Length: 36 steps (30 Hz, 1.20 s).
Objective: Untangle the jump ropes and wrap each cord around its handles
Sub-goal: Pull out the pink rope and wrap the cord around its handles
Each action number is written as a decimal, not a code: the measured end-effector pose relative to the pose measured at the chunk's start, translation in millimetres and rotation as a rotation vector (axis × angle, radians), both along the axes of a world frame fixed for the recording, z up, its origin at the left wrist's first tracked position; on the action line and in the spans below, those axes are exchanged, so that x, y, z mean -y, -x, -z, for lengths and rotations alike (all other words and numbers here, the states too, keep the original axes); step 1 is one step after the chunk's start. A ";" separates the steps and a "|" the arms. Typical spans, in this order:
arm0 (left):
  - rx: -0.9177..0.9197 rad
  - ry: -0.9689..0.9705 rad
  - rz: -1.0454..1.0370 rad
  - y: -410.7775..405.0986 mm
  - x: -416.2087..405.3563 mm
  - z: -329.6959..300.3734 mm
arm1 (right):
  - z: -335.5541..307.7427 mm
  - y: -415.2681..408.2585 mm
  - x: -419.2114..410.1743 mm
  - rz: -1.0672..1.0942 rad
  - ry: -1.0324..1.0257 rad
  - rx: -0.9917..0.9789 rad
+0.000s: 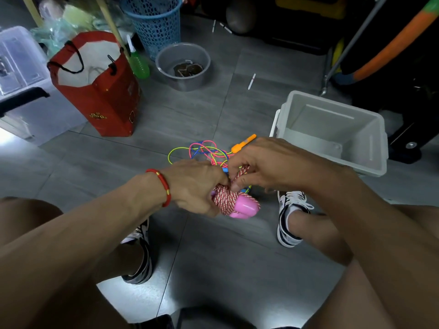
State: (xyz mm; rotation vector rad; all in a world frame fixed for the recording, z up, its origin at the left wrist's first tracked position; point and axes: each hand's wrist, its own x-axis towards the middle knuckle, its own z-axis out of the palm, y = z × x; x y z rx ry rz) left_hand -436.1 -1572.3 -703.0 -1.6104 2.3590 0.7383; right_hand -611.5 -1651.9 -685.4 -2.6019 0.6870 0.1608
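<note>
Several containers stand on the grey floor (194,110): a white bin (370,148) showing only its bare inside, a grey basin (164,65) holding brownish objects, a blue mesh basket (154,27) and a red paper bag (104,100). Between the knees, the left hand (194,186) grips a red-and-white braided cord (224,200) coiled round pink handles (244,206), while the right hand (256,165) pinches a loop of that cord. Behind the hands, thin neon ropes (202,150) lie tangled on the floor with an orange handle (242,144).
</note>
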 end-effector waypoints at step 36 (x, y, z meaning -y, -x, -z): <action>-0.892 0.080 -0.807 -26.8 3.1 9.4 | 30.3 -7.7 -47.6 0.676 -0.730 0.377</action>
